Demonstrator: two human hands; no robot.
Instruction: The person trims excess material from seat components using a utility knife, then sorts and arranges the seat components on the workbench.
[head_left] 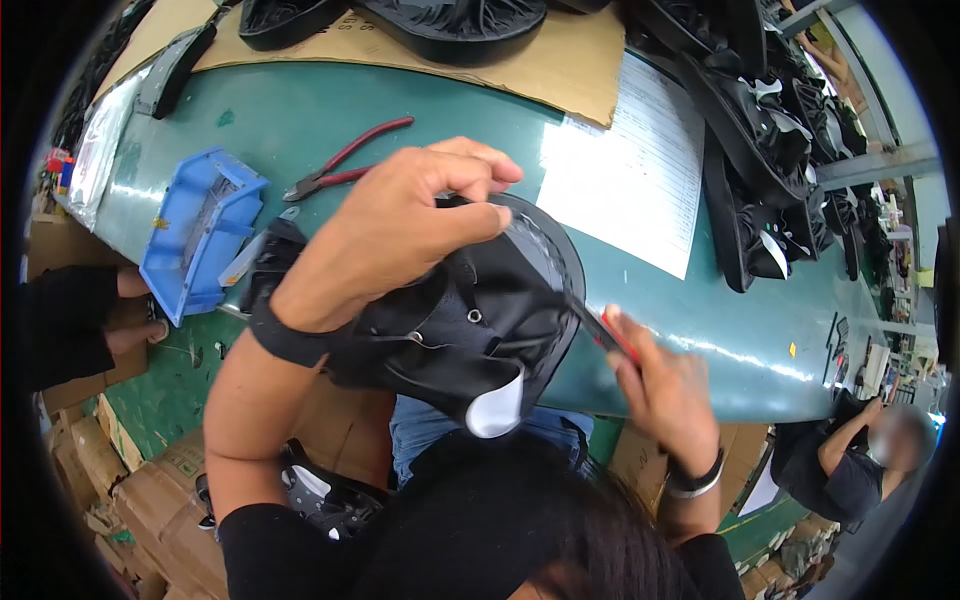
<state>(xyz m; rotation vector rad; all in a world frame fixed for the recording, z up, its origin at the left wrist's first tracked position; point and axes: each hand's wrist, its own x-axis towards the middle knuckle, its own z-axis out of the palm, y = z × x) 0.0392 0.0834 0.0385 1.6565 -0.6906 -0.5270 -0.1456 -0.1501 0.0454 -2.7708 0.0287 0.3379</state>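
Note:
A black fabric piece [510, 340] with a curved rim, metal eyelets and a white rounded tab [496, 404] lies in front of me over the table's near edge. My left hand [415, 205] is closed at its upper rim, thumb on the near side and fingers curled on the far side. In my closed right hand [668, 395] is a slim tool [612, 338] with a red and black handle. The tool's dark end meets the right rim of the fabric piece; its exact tip is hard to make out.
Red-handled cutting pliers [350, 158] lie beyond my left hand, near a blue plastic bin [195, 235]. A printed sheet [635, 170] is on the green table [700, 325]. Similar black pieces sit on cardboard [400, 55] and pile up at the right [770, 150]. Another person [850, 450] is at the right.

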